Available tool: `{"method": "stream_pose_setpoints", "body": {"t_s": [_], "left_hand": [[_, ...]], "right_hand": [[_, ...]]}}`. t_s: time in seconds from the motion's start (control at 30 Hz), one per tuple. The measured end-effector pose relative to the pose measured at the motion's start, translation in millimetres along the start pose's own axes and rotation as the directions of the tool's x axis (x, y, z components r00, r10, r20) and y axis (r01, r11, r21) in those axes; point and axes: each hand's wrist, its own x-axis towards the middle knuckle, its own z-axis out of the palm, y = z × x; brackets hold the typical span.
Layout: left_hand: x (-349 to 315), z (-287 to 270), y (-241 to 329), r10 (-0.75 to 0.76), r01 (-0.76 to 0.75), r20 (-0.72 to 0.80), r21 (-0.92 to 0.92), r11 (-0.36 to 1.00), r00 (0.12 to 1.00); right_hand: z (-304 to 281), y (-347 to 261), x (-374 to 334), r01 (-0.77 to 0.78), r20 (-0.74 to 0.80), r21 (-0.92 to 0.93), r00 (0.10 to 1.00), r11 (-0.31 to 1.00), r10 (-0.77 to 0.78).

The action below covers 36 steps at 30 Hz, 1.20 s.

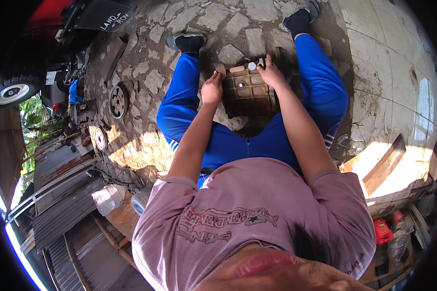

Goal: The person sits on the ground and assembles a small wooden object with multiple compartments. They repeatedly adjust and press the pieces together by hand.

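A brown, grimy ribbed metal casing, like a gearbox housing, sits on the stone floor between my legs. My left hand is at its left edge, fingers closed around a small tan flat piece at the upper left corner. My right hand lies against the upper right corner, thumb and index finger apart. Beside that thumb is a whitish bolt head, and a second tan strip lies along the top edge. A small bolt stands out from the ribbed face.
Uneven paving stones surround me, with pale tiles to the right. Two wheel rims lie to the left, near a vehicle tyre. A red container and a plastic bottle stand at the lower right.
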Motion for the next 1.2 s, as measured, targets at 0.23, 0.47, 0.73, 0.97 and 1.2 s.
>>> {"method": "stream_pose_setpoints", "body": {"t_s": [0.23,0.47,0.73,0.97,1.2], "left_hand": [[-14,1,15,0.124,-0.124,0.008,0.11,0.986,0.992],[-14,2,24,0.037,-0.039,0.021,0.075,0.996,0.999],[-9,3,14,0.098,-0.092,-0.07,0.076,0.993,0.993],[1,-3,18,0.095,-0.088,-0.081,0.083,0.993,0.992],[-3,-3,18,0.073,-0.07,-0.068,0.05,0.996,0.995]], "right_hand": [[-1,2,7,-0.055,0.048,0.025,0.997,0.998,0.054],[-5,-3,3,-0.063,0.062,-0.011,0.996,0.998,0.063],[-1,-10,1,-0.053,0.011,-0.043,0.999,0.998,0.053],[-5,-4,3,-0.058,0.035,-0.046,0.998,0.997,0.06],[-8,-3,7,-0.06,0.05,-0.086,0.997,0.994,0.065]]}}
